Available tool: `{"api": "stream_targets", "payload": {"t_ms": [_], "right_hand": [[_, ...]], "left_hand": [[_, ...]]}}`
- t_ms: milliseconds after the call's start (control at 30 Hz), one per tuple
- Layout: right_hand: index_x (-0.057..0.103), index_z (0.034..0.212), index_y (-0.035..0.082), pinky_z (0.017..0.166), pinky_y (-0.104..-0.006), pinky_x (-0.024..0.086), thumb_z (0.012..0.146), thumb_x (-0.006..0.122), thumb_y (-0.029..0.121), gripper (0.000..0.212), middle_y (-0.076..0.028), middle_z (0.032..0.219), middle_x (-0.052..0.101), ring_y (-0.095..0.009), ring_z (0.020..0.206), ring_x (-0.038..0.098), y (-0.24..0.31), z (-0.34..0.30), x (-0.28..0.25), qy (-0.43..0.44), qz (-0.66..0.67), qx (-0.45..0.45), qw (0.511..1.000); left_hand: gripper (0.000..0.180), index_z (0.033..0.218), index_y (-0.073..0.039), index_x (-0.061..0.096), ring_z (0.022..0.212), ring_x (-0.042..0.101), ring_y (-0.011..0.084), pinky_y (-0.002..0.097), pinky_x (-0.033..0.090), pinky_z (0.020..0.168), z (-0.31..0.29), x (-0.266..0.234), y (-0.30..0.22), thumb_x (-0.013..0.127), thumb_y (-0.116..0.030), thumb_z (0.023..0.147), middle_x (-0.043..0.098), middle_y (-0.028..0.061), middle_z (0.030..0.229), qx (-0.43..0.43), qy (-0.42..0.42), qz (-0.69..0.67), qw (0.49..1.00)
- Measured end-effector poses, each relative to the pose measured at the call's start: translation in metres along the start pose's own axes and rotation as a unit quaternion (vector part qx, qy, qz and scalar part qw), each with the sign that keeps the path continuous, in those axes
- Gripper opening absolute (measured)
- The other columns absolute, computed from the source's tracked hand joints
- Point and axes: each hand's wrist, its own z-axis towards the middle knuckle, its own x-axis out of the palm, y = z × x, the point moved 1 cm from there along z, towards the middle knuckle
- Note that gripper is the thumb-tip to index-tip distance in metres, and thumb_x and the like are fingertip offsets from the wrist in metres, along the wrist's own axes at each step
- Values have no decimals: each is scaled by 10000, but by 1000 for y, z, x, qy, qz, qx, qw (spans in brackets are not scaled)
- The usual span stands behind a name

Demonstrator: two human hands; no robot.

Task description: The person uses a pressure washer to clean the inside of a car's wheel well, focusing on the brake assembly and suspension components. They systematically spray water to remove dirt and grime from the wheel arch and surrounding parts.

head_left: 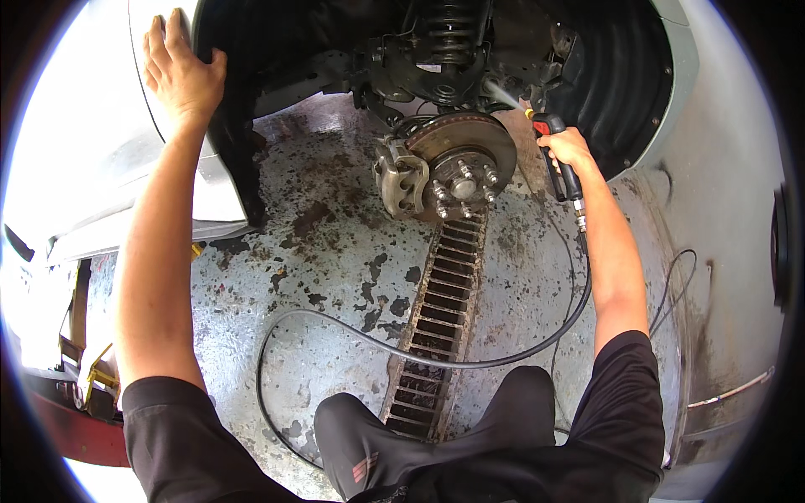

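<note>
Right hand (568, 149) clamped on black-and-red spray gun (549, 125), white mist (501, 94) jetting out, left hand (182, 80) against pale curved fender (144, 12), fingers apart

Left grip (183, 82) splayed, right grip (568, 147) curled

Right fingers (546, 143) gripping spray gun (549, 123), left fingers (175, 38) spread by wheel arch (228, 109)

On both sides of the slotted floor drain (438, 313), a grey painted floor (335, 268) is marked by dark patches. Well right of the drain, a pale wall (728, 302) is streaked with brown; far left of the drain, a red object (80, 429) is partly shown.
</note>
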Motion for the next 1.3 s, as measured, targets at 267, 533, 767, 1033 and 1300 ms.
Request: {"api": "stream_targets", "payload": {"t_ms": [267, 533, 767, 1033, 1300], "right_hand": [[688, 789, -41, 586, -379, 540, 744, 791, 273, 334, -106, 679, 673, -207, 585, 669, -31, -2, -21, -64, -17, 38, 997], [682, 829, -22, 545, -382, 528, 752, 801, 276, 330, -69, 671, 640, -193, 557, 626, -57, 4, -17, -46, 21, 76, 996], [675, 823, 8, 505, -367, 511, 789, 777, 225, 242, -67, 661, 633, -170, 532, 609, -70, 0, -3, 29, 110, 65, 991], [650, 866, 29, 441, -336, 456, 833, 775, 216, 228, -28, 638, 585, -137, 470, 539, -102, -11, -2, 37, 170, 29, 984], [666, 899, -28, 442, -336, 479, 802, 816, 266, 344, -63, 644, 616, -162, 473, 581, -162, -43, -19, 26, 207, 4, 978]], "left_hand": [[935, 1556, -203, 279, 1513, 214, 361, 548, 192, 1211, 0, -1, -2, 784, -271, 773, 287, 154, 1597, 3, -1, -26, 1000], [928, 1554, -139, 288, 1514, 223, 360, 506, 211, 1226, 0, -3, -5, 785, -272, 782, 291, 179, 1598, -4, 6, -6, 1000], [941, 1549, -181, 281, 1507, 222, 374, 533, 195, 1219, 3, -6, -6, 792, -263, 762, 280, 173, 1595, -18, 17, -3, 1000], [947, 1547, -95, 296, 1488, 250, 413, 529, 225, 1213, 2, -7, 0, 809, -255, 767, 274, 228, 1594, 2, 31, 6, 1000], [973, 1602, -83, 148, 1497, 184, 473, 591, 197, 1198, 7, -3, 14, 735, -172, 830, 193, 319, 1595, 15, 72, 101, 992]]}}
